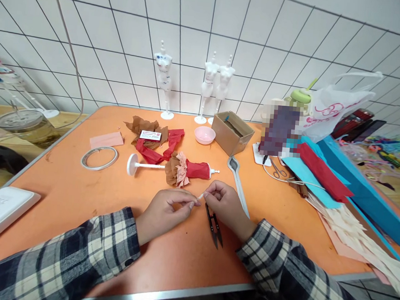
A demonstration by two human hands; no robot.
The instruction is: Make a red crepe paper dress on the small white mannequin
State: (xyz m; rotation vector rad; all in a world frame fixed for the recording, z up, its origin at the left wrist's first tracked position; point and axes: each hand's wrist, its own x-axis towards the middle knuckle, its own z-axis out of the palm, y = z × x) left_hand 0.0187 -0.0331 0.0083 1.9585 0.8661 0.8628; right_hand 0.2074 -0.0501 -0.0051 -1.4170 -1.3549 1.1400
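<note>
My left hand (167,212) and my right hand (228,205) meet over the front middle of the table. Between their pinched fingertips is a small white strip (201,196), partly hidden by the fingers. Black thread snips (213,227) lie just beside my right hand, points toward me. Beyond my hands a small dress form (198,170) lies on its side, wrapped in red crepe paper with a ruffled brown and pink skirt (176,170). A narrow roll of tape (99,158) rests flat to the left.
Brown paper (142,129), a red paper strip (151,155), a pink bowl (204,135) and a cardboard box (232,134) stand farther back. White dress forms (210,74) line the wall. Grey tongs (238,183), scissors (280,171) and coloured paper (318,171) lie right; a white box (4,213) left.
</note>
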